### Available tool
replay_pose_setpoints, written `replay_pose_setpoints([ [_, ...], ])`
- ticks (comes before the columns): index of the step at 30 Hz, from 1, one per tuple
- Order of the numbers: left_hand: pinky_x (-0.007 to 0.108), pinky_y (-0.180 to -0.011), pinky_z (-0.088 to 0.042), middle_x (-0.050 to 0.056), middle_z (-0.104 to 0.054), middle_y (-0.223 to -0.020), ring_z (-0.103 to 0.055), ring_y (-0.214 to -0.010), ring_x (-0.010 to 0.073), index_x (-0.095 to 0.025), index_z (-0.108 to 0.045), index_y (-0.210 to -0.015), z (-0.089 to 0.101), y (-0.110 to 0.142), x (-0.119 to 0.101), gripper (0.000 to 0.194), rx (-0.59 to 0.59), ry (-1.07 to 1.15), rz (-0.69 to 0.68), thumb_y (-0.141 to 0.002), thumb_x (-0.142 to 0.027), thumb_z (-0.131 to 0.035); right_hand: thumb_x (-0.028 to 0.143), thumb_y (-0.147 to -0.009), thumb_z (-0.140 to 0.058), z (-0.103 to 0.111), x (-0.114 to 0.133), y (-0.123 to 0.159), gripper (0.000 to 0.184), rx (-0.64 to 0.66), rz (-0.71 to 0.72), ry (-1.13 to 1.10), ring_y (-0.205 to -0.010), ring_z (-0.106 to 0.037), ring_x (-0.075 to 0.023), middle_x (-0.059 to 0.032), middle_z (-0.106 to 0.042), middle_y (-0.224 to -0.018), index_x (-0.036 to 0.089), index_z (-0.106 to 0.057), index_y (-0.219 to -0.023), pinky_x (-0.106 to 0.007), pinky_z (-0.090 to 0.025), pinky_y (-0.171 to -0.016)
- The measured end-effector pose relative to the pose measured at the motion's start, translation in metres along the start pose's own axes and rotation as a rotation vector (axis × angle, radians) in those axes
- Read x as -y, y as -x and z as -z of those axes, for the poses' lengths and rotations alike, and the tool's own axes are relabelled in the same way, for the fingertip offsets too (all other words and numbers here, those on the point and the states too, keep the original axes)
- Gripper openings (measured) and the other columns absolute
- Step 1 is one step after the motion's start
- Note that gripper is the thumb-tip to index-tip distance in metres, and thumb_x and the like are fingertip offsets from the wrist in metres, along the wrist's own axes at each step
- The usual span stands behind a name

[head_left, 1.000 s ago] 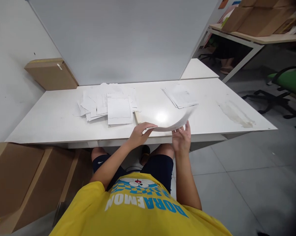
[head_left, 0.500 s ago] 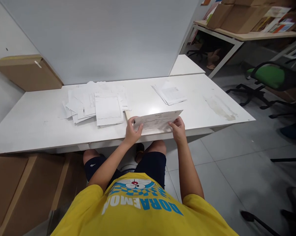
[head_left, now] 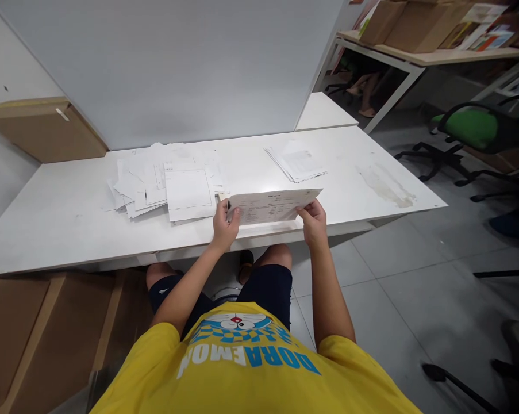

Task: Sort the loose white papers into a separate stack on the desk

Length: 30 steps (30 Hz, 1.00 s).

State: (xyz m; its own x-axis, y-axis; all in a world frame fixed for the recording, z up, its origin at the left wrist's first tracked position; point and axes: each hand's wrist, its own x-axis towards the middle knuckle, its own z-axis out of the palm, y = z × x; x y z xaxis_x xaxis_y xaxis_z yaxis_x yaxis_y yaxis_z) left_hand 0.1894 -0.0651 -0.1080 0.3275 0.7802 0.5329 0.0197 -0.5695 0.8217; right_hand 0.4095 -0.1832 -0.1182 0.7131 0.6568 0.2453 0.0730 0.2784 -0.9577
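Observation:
A printed sheet of paper [head_left: 270,206] is raised above the table's front edge, tilted toward me. My left hand [head_left: 225,225] pinches its left end, thumb on the near face. At the other end, my right hand [head_left: 314,223] grips the lower right part between thumb and fingers. The print is too small to read. Left of the sheet, a loose pile of papers [head_left: 188,192] is spread on the white table [head_left: 69,224]. A smaller stack of papers [head_left: 300,161] lies beyond the sheet, to the right.
A grey-white panel [head_left: 177,69] rises along the table's back. One cardboard box [head_left: 52,129] leans at the back left, and larger cardboard boxes [head_left: 56,339] stand below on the left. Office chairs [head_left: 470,129] are on the right. Another person's legs [head_left: 365,95] show under the far desk.
My left hand has shifted slightly left along the sheet, which now shows more of its printed face. Both hands keep hold of it. The papers on the table stay put.

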Motion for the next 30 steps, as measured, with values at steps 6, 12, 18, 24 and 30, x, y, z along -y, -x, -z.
replay_pose_setpoints([
  [6, 0.034, -0.085, -0.054, 0.01, -0.061, -0.109, -0.064, -0.104, 0.0219, -0.025, -0.05, -0.122, 0.001, 0.003, -0.002, 0.039, 0.049, 0.004, -0.003, -0.094, -0.052, -0.053, 0.04, -0.069, -0.07, -0.005, -0.003, 0.005, 0.034, -0.015, -0.025, 0.035, -0.093, -0.062, -0.0221, -0.0044, -0.068, -0.095, 0.023, -0.059, -0.096, -0.037, -0.048, -0.089],
  [12, 0.035, -0.084, -0.055, 0.008, -0.064, -0.103, -0.065, -0.098, 0.022, -0.024, -0.054, -0.117, 0.0, 0.004, -0.004, 0.038, 0.051, 0.076, 0.121, -0.091, -0.052, -0.058, 0.044, -0.071, -0.07, 0.0, -0.003, 0.007, 0.029, 0.025, -0.032, 0.078, -0.09, -0.063, -0.0225, -0.0032, -0.069, -0.089, 0.024, -0.063, -0.091, -0.035, -0.05, -0.085],
  [18, 0.037, -0.08, -0.057, 0.008, -0.07, -0.098, -0.069, -0.089, 0.022, -0.022, -0.054, -0.118, 0.02, 0.013, -0.017, 0.038, 0.147, 0.201, 0.291, -0.091, -0.049, -0.056, 0.049, -0.077, -0.07, 0.025, 0.014, 0.023, 0.027, 0.144, -0.244, 0.175, -0.084, -0.065, -0.0229, -0.0022, -0.071, -0.086, 0.024, -0.069, -0.088, -0.032, -0.052, -0.073],
  [24, 0.054, -0.119, -0.027, 0.011, -0.054, -0.143, -0.036, -0.144, 0.0311, -0.022, -0.052, -0.135, 0.084, -0.02, 0.009, 0.05, 0.348, -0.614, -0.058, -0.097, -0.05, -0.037, 0.049, -0.064, -0.08, 0.034, 0.01, 0.039, 0.034, 0.206, -0.55, 0.158, -0.077, -0.067, -0.0235, -0.0032, -0.073, -0.08, 0.022, -0.071, -0.082, -0.033, -0.053, -0.066],
  [30, 0.063, -0.122, -0.006, 0.011, -0.041, -0.155, -0.026, -0.148, 0.0363, -0.02, -0.053, -0.137, 0.132, -0.098, 0.063, 0.068, 0.455, -0.8, -0.026, -0.091, -0.067, -0.037, 0.045, -0.06, -0.081, 0.026, -0.003, 0.038, 0.034, 0.172, -0.589, 0.151, -0.075, -0.066, -0.0223, -0.0026, -0.073, -0.077, 0.021, -0.073, -0.083, -0.032, -0.054, -0.064],
])
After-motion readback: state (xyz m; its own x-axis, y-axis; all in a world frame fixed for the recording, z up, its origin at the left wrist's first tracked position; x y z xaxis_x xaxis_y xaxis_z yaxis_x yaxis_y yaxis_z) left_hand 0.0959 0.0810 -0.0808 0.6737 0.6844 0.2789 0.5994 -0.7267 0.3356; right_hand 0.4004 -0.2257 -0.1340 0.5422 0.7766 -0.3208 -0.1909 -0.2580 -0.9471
